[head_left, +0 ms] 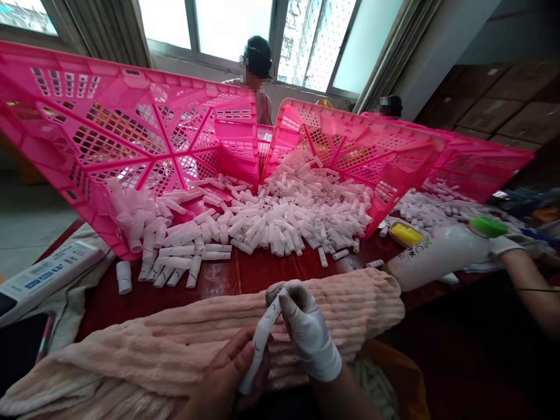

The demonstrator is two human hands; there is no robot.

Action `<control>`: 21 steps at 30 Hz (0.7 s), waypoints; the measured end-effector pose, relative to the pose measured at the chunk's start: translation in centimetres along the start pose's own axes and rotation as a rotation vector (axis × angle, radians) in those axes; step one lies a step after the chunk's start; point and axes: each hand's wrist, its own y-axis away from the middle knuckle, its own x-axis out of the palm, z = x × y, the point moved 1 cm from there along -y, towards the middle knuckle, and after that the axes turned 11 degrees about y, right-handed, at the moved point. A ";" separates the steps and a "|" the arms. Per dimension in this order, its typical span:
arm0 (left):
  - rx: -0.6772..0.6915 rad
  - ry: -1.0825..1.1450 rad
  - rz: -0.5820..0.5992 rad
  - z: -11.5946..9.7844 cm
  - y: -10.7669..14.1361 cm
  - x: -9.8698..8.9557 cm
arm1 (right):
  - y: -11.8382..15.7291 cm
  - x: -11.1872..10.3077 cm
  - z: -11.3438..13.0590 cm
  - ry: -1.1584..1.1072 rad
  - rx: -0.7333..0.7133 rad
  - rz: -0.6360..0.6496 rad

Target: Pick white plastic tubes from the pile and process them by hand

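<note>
Between my hands is a slim white tube (261,337) with small dark curved marks, slanting from lower left to upper right. My bare left hand (234,364) wraps its fingers round the lower part. The white-gloved right hand (301,321) pinches the upper end between thumb and finger. Both hands are over a pink ribbed plush cloth (175,332) along the table's near edge. Beyond it, a large heap of similar short white tubes (280,210) spills out of tipped pink baskets. Several loose tubes lie at the front of the heap, one standing upright (124,277).
Two pink lattice baskets (166,125) (350,151) stand tilted at the back. At right are a white bottle (441,256) with a green part, a yellow item in a dish (406,234) and a co-worker's gloved arm (525,274). A white box (52,271) lies left.
</note>
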 end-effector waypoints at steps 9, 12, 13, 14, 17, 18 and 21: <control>0.210 -0.440 -0.162 -0.9 -0.4 0.7 | 2.2 1.7 -1.9 -0.040 0.166 0.099; 0.126 -0.474 -0.076 -1.3 -0.4 1.0 | 2.7 1.3 -3.1 -0.104 0.190 0.005; 0.076 -0.440 -0.035 -1.2 -0.4 1.1 | 2.7 1.1 -3.3 -0.123 0.175 0.005; 0.039 -0.402 -0.009 -1.1 -0.3 1.1 | 2.8 1.1 -3.4 -0.137 0.159 0.024; 0.009 -0.309 0.001 -0.6 0.0 1.0 | 3.2 1.2 -3.2 -0.171 0.152 0.102; 0.010 -0.278 0.001 -0.4 0.1 1.0 | 3.5 1.2 -3.2 -0.177 0.167 0.119; 0.005 -0.154 -0.010 0.1 0.3 0.9 | 4.2 1.4 -3.1 -0.194 0.192 0.138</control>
